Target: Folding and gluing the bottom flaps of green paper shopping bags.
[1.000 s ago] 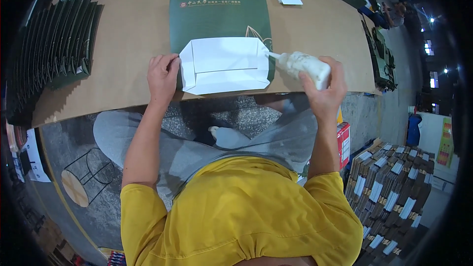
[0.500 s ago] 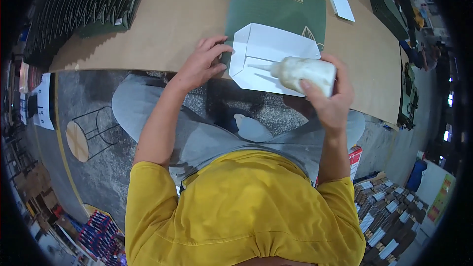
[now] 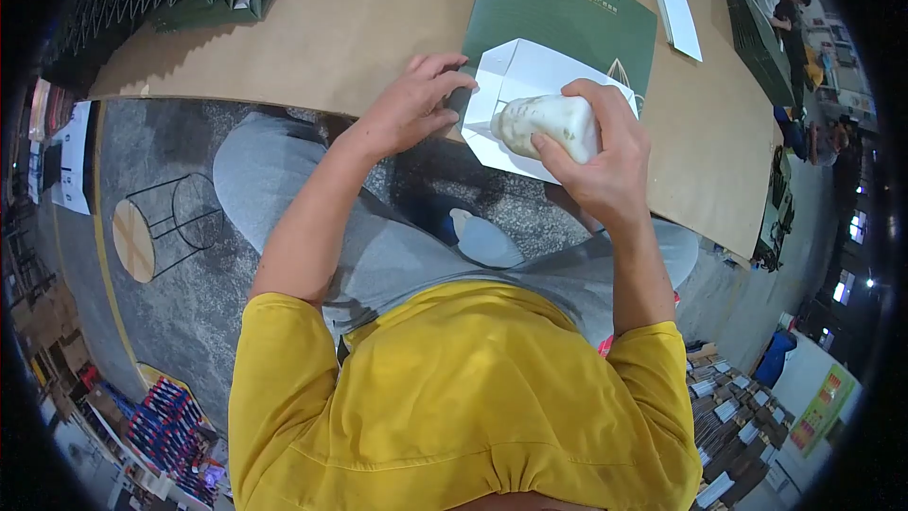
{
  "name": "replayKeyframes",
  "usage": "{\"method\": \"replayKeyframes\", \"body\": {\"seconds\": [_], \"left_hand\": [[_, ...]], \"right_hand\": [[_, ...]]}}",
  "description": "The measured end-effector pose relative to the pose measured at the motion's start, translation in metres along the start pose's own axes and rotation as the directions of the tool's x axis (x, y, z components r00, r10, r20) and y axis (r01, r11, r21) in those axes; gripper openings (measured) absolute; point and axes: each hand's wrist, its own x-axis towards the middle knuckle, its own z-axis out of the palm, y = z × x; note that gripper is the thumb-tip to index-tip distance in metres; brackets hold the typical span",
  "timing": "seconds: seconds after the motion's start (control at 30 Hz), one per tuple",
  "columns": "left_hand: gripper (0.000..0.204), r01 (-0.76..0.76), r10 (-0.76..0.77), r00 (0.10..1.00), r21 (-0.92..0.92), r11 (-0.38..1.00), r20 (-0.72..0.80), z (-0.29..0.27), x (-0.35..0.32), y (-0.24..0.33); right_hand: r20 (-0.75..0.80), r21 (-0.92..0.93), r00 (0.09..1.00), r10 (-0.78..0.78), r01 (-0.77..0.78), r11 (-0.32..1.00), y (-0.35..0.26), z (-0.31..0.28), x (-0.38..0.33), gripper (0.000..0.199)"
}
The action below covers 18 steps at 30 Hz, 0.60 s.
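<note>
White bottle (image 3: 550,123) has swung from the paper flap's (image 3: 532,68) three-o'clock edge to above it, wrapped in the right hand (image 3: 605,151); the left hand (image 3: 413,102) hovers half-open at nine o'clock, contact unclear. Light, even squeezing should suit.

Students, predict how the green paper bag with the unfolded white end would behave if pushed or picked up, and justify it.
The green paper bag would probably slide rather than tip, as it lies flat on the table. It looks thin, so it is likely light and bendable. Its white flaps may flex along their visible creases.
</note>
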Motion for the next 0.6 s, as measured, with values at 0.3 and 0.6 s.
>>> {"method": "replayKeyframes", "body": {"seconds": [0.3, 0.6], "left_hand": [[0.048, -0.02, 0.02, 1.0, 0.015, 1.0, -0.014, 0.001, 0.001, 0.001], [0.047, -0.061, 0.063, 0.997, 0.051, 0.997, -0.036, 0.002, 0.001, -0.004]], "right_hand": [[0.003, -0.021, 1.0, -0.022, 0.022, 1.0, -0.002, -0.007, -0.006, 0.038], [0.022, -0.019, 0.999, -0.028, 0.029, 0.999, -0.002, -0.014, -0.018, 0.04]]}}
